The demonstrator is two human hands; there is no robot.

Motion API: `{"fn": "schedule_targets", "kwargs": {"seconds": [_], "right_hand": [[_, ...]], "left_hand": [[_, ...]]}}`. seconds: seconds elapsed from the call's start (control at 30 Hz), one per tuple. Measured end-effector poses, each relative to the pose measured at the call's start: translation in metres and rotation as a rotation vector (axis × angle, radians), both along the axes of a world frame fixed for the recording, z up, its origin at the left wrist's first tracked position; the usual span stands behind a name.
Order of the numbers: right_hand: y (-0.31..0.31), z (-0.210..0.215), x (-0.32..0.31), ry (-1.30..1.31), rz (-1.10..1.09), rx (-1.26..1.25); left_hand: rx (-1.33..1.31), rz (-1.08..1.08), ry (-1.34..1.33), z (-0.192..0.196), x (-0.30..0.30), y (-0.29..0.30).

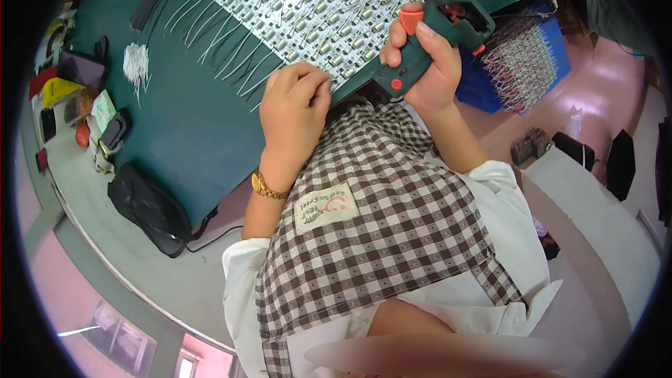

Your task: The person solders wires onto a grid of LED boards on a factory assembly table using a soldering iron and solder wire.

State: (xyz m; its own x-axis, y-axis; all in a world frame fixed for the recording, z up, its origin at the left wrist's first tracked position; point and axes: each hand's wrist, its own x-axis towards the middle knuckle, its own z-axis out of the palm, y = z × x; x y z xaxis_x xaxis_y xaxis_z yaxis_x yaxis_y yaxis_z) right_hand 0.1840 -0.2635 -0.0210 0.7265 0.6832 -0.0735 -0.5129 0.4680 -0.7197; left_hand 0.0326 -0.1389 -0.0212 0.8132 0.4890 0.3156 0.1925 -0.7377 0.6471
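My right hand (437, 73) is wrapped round the grip of a dark green soldering gun (411, 63), with a finger at its orange trigger. The gun's metal tip rods point up and left over a white circuit board panel (280, 10), which carries rows of small silver cylindrical parts and thin white wires. At the panel's near edge rests my left hand (290, 105), its fingers curled and pinched together. Whatever lies between those fingertips is hidden. Along the panel's left side, several loose wire ends (231, 56) hang out over the green table.
Bundles of white wires (136, 63) and dark wires (145, 8) lie on the green table (189, 133) at left. A black bag (150, 206) and assorted belongings line its left edge. Right of me, a blue bin (560, 42) holds wired boards (525, 63).
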Motion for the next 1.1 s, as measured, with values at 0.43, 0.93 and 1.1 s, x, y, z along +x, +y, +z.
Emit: {"fn": "schedule_targets", "kwargs": {"seconds": [0.43,0.93,1.1], "right_hand": [[-0.006,0.004,-0.011,-0.292,-0.036,-0.008],[-0.003,-0.008,-0.019,-0.37,0.018,0.031],[0.0,-0.007,-0.022,-0.364,0.021,0.011]], "left_hand": [[0.143,0.123,-0.195,0.023,-0.069,-0.023],[0.259,0.027,-0.034,0.008,-0.073,-0.006],[0.147,-0.092,-0.126,0.016,-0.072,-0.007]]}}
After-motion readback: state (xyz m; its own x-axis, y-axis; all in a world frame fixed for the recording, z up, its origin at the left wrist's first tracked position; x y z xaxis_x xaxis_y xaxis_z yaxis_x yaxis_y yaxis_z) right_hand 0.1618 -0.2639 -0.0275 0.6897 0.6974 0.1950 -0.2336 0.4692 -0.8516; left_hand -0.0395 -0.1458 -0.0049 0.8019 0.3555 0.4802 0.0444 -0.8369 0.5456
